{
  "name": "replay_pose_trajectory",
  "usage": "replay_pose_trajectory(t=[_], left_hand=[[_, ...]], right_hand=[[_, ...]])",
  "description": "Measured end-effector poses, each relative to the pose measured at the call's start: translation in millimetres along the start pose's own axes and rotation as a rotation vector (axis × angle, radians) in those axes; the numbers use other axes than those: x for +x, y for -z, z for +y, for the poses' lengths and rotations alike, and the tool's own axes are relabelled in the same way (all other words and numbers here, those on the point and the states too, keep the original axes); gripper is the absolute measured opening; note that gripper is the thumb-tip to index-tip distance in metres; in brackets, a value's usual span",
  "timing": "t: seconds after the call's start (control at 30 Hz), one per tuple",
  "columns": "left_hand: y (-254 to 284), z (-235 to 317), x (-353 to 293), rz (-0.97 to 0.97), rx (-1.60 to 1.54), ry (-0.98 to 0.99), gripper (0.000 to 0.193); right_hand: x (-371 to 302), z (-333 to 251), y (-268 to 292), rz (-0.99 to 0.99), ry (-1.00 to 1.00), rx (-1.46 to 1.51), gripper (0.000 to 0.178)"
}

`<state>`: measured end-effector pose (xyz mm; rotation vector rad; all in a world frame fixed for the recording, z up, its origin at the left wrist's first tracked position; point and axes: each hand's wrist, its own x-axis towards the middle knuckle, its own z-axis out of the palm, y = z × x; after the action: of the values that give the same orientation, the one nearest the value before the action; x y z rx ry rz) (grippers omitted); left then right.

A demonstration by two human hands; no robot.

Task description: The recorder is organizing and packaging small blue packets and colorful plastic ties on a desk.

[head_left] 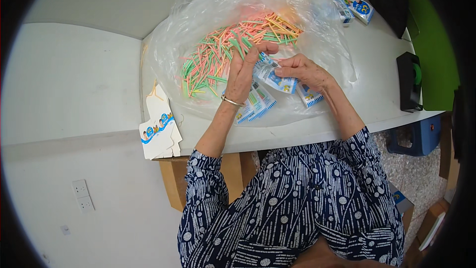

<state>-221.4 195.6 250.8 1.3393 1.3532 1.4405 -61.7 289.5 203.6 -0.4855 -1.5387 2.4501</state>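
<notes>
Head view: a small blue-and-white carton (pixel 275 78) is held between both hands above the middle of the white table (pixel 377 69), over the near edge of a clear plastic bag (pixel 198 15) spread open there. The left hand (pixel 244 72) stands upright with its fingers closed around the carton's left end, a thin bangle (pixel 231 101) at the wrist; the right hand (pixel 302 71) pinches the carton's right end with thumb and fingertips. Inside the bag, just beyond the hands, lies a heap of thin sticks (pixel 223 54) in green, pink, orange and yellow. Under the left wrist a few more flat cartons (pixel 255 105) of the same kind are fanned out, and another one (pixel 311 96) lies below the right wrist. A stack of unfolded carton blanks (pixel 159 130) sits at the table's left corner. At the far right corner lie filled boxes (pixel 353 0), and a black tape dispenser (pixel 409 82) stands near the right edge.
</notes>
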Motion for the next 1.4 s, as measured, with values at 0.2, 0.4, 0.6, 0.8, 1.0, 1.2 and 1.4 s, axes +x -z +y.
replay_pose_trajectory(t=[0.2, 0.4, 0.6, 0.8, 1.0, 1.2, 1.4], left_hand=[[4, 6, 4, -0.01, -0.234, 0.178, 0.049], [12, 3, 4, -0.073, -0.107, 0.127, 0.055], [38, 1, 10, -0.18, 0.125, 0.057, 0.058], [72, -12, 16, -0.048, 0.424, 0.217, 0.058], [88, -16, 20, 0.062, 0.085, 0.003, 0.057], [84, -3, 38, -0.1, 0.333, -0.088, 0.053], [59, 3, 24, -0.003, 0.534, -0.19, 0.045]], right_hand=[[4, 3, -1, 0.001, 0.051, -0.019, 0.027], [4, -1, -6, 0.047, 0.051, -0.039, 0.026], [24, 0, -4, 0.072, 0.164, -0.15, 0.025], [52, -7, -7, 0.136, 0.3, -0.283, 0.021], [65, -13, -10, 0.16, 0.29, -0.356, 0.022], [70, -3, -7, 0.189, 0.344, -0.218, 0.027], [61, 5, -5, 0.175, 0.34, -0.126, 0.033]])
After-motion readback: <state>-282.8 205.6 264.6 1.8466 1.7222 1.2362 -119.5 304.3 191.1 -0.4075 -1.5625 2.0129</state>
